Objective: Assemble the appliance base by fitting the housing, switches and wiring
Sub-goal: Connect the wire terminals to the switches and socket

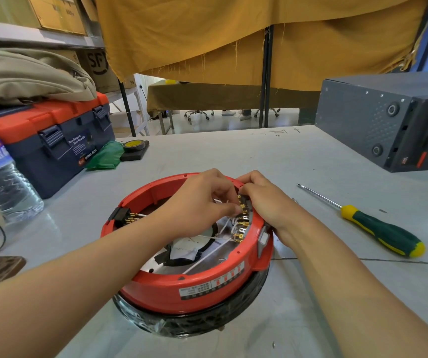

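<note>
A round red appliance housing (194, 293) lies upside down on a black part, in the middle of the grey table. Inside its right wall runs a row of switches with brass terminals (242, 223), and white wires (207, 255) cross the metal plate below. A black socket with brass pins (123, 217) sits in the left wall. My left hand (200, 202) reaches in from the left and pinches a brass terminal at the top of the row. My right hand (267, 200) curls over the housing's far right rim beside the switches; its fingertips are hidden.
A green and yellow screwdriver (378, 227) lies to the right. A dark grey computer case (388, 122) stands at the back right. A blue and orange toolbox (52, 140), a water bottle (1, 177), tape roll (134, 145) and green bag (105, 157) are at the left.
</note>
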Available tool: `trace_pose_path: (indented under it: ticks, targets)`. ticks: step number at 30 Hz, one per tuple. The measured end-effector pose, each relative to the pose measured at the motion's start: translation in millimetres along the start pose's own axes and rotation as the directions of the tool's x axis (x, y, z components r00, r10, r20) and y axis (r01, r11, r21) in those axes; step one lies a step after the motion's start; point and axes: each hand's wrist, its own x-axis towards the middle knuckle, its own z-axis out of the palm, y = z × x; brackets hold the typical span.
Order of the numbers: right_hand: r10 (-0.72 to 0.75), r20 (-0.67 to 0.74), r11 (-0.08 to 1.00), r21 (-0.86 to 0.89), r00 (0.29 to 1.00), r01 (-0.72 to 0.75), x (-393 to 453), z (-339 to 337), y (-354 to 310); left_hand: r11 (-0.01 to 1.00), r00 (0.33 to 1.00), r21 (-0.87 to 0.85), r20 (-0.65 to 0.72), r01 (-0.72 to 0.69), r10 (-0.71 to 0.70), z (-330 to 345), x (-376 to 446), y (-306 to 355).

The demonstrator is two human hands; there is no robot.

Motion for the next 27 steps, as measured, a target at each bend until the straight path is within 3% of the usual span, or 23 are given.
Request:
trace_pose_path:
  ticks: [18, 27]
  targets:
    - [0.018, 0.021, 0.999, 0.042, 1.0, -0.018, 0.8, -0.8, 0.9, 1.0, 1.0, -0.026, 0.007, -0.004, 0.004, 0.9, 6.3, 1.3]
    - [-0.04, 0.058, 0.999, -0.026, 0.998, 0.042, -2.4, -14.0, -4.0, 0.993, 0.996, -0.084, -0.005, 0.086, -0.086, -2.9, 6.7, 0.7]
